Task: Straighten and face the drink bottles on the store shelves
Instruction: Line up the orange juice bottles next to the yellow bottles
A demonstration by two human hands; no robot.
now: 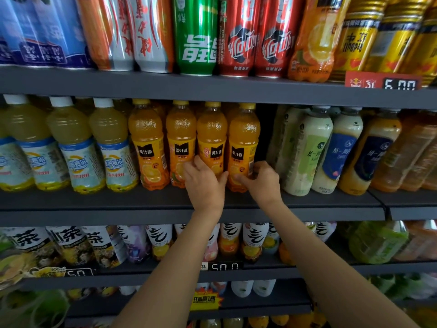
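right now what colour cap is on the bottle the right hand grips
Yellow cap, clearest in the head view.

Both bare arms reach up and forward to the middle shelf [94,204]. The left hand [204,181] has curled fingers just above its edge. The right hand [260,179] sits close beside it, thumb pointing left.

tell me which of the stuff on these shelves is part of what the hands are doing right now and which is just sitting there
In the job:
left hand on the third orange juice bottle
right hand gripping the fourth orange juice bottle
middle shelf

Just sitting there:
pale yellow bottles
milk tea bottles
red cans
green can
price tag
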